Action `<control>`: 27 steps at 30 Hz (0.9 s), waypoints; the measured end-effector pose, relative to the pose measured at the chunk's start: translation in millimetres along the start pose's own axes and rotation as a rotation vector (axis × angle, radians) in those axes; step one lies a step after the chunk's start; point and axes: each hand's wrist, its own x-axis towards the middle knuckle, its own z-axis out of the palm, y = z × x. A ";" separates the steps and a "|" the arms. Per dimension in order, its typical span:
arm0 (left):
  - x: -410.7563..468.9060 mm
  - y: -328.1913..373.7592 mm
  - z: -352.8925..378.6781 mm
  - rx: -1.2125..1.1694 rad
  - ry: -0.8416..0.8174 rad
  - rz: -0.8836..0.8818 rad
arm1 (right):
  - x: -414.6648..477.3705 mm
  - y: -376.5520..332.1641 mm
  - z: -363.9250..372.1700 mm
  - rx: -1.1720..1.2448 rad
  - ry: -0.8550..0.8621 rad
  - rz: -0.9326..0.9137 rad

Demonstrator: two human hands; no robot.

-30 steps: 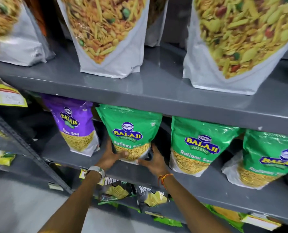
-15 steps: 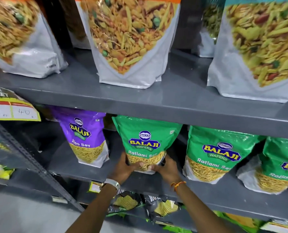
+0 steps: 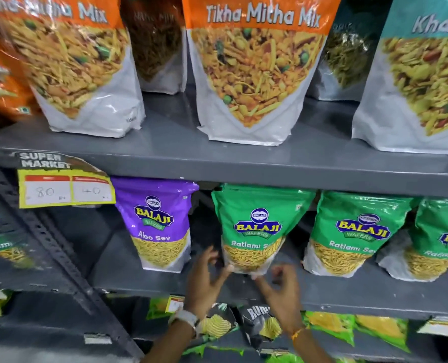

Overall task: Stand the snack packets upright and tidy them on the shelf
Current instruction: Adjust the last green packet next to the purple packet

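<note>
A green Ratlami Sev packet (image 3: 257, 226) stands upright on the middle shelf (image 3: 348, 292). My left hand (image 3: 204, 281) is just below its lower left corner, fingers spread, thumb tip touching the corner. At the packet's lower right, my right hand (image 3: 280, 289) is blurred, its fingers loosely curled and apart, one fingertip at the bottom edge. Neither hand grips the packet. A purple Aloo Sev packet (image 3: 157, 226) stands to the left. Two more green Ratlami Sev packets (image 3: 353, 231) (image 3: 437, 239) stand to the right, the far one leaning.
Large Tikha Mitha Mix pouches (image 3: 251, 74) stand on the upper shelf (image 3: 217, 155). A yellow price tag (image 3: 66, 189) hangs from its front edge. Chip packets (image 3: 259, 326) lie on the lower shelf beneath my wrists. A slotted metal upright (image 3: 52, 244) runs diagonally at left.
Both hands have come off the green packet's sides and dropped back slightly, fingers spreading. The packet stays upright. The camera has tilted up, showing more of the upper shelf.
</note>
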 end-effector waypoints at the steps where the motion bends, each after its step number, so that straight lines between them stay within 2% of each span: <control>1: -9.7 -3.7 -12.3 0.012 0.078 0.034 | -14.1 -8.4 11.1 0.026 -0.073 0.006; 4: -19.8 -15.7 -58.6 0.028 0.393 0.153 | -30.3 -36.4 58.3 0.078 -0.346 0.048; 6: -10.6 -21.7 -92.8 -0.014 0.535 0.141 | -27.1 -52.8 92.4 0.127 -0.410 0.063; 7: -1.5 -23.8 -108.6 -0.049 0.535 0.085 | -23.5 -60.6 107.2 0.146 -0.414 0.072; 10: 29.1 -31.8 -148.2 -0.133 0.292 -0.103 | -8.6 -80.5 140.6 0.034 -0.423 0.041; 13: 47.0 -39.5 -170.1 -0.060 -0.050 -0.253 | 7.4 -82.7 158.6 -0.062 -0.406 0.030; 15: 56.2 -43.5 -177.8 -0.006 -0.175 -0.279 | 13.1 -81.4 167.2 -0.083 -0.421 0.061; 19: 64.9 -47.6 -176.5 -0.046 -0.243 -0.239 | 12.4 -83.1 173.6 -0.084 -0.363 0.074; 23: 67.3 -55.6 -175.7 -0.068 -0.211 -0.205 | 11.7 -83.2 181.2 -0.079 -0.291 0.089; 27: 68.3 -56.4 -175.3 -0.023 -0.166 -0.190 | 14.3 -85.0 182.5 -0.093 -0.299 0.093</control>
